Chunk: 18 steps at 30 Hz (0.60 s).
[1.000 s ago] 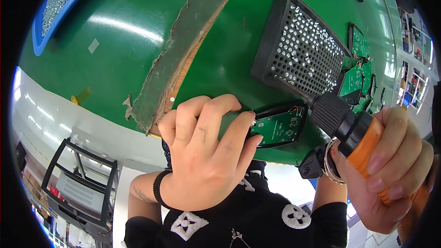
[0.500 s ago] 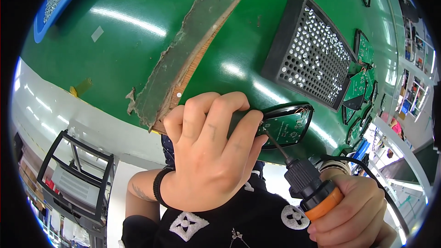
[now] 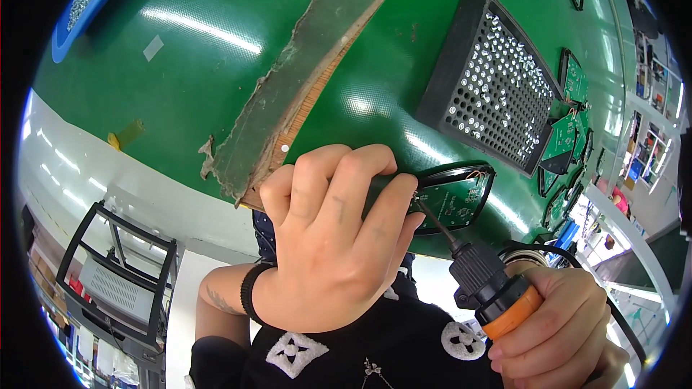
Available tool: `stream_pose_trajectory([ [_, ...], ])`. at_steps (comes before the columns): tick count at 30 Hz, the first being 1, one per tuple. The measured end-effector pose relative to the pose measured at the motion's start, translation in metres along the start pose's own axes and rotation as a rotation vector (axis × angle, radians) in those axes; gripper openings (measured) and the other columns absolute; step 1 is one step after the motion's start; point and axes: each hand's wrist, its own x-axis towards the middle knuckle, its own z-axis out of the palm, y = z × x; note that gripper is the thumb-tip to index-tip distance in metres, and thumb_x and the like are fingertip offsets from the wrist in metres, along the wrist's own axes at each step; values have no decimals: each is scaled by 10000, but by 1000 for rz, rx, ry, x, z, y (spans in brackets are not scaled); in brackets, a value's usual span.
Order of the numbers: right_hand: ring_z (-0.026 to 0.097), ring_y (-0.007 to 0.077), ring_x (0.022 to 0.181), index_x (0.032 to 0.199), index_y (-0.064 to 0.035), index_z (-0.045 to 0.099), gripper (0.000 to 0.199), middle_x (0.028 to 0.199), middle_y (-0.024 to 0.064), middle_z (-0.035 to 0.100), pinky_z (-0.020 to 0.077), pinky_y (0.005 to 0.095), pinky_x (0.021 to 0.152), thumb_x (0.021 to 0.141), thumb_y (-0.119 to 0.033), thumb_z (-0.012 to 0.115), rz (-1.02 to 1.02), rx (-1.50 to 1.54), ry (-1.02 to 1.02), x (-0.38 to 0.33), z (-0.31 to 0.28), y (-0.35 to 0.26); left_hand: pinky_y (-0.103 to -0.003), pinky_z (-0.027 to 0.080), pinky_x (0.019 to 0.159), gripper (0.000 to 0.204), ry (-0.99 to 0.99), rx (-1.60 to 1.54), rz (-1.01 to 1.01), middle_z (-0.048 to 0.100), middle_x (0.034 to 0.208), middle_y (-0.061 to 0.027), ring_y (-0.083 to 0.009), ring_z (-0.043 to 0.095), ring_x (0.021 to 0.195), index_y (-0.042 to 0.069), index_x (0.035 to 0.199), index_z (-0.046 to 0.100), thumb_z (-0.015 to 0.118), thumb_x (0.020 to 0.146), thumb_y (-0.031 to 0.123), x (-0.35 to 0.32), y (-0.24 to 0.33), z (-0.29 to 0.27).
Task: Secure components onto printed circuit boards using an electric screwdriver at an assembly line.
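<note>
My left hand [image 3: 339,238] curls over the left end of a circuit board in a dark shell [image 3: 454,200], gripping it against the green table. Its thumb and index finger lie close to where the driver bit meets the board; the palm side and the board's left end are hidden. In my right hand [image 3: 555,328] is an orange and black electric screwdriver [image 3: 481,277], tilted, its thin bit pointing up and left onto the board beside my left fingertips. Whether a screw sits under the tip is too small to tell.
A black perforated tray [image 3: 497,94] full of small screws stands beyond the board. More circuit boards [image 3: 566,137] lie in a group at the right. A worn green strip with a wooden edge [image 3: 310,79] crosses the table. A blue bin [image 3: 72,29] of metal pieces stands far left.
The whole view has shifted slightly. Both hands, the board and the electric screwdriver keep nearly the same positions, with the bit still at the board and the grips unchanged.
</note>
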Motion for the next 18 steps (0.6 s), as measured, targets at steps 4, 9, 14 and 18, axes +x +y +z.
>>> stream_pose_trajectory([
  [4, 496, 156, 372, 900, -109, 413, 339, 551, 40, 518, 461, 303, 340, 712, 32, 657, 8, 35, -47, 2, -2, 3, -359, 292, 782, 440, -10, -3, -5, 548, 942, -47, -242, 491, 888, 98, 868, 647, 772, 447, 100, -1, 0, -1],
  [9, 505, 181, 409, 898, -125, 420, 316, 566, 48, 519, 460, 317, 364, 724, 15, 644, 127, -25, -96, 3, 1, -3, -363, 293, 779, 431, -1, -6, 0, 547, 942, -42, -244, 487, 885, 98, 868, 641, 773, 457, 103, -1, -1, 0],
  [14, 504, 195, 419, 919, -130, 410, 311, 582, 55, 519, 462, 324, 378, 747, 13, 627, 208, -10, -186, 7, -6, -9, -371, 291, 788, 368, 3, 11, 34, 529, 970, -31, -220, 482, 931, 75, 859, 614, 733, 519, 150, -3, -2, 2],
  [18, 521, 192, 435, 1039, -146, 419, 370, 618, 56, 537, 484, 331, 403, 771, -4, 631, 307, -19, -237, 16, -11, -1, -374, 307, 779, 362, 17, -12, 44, 532, 956, -34, -236, 485, 913, 77, 869, 608, 740, 533, 116, -4, -1, 4],
])
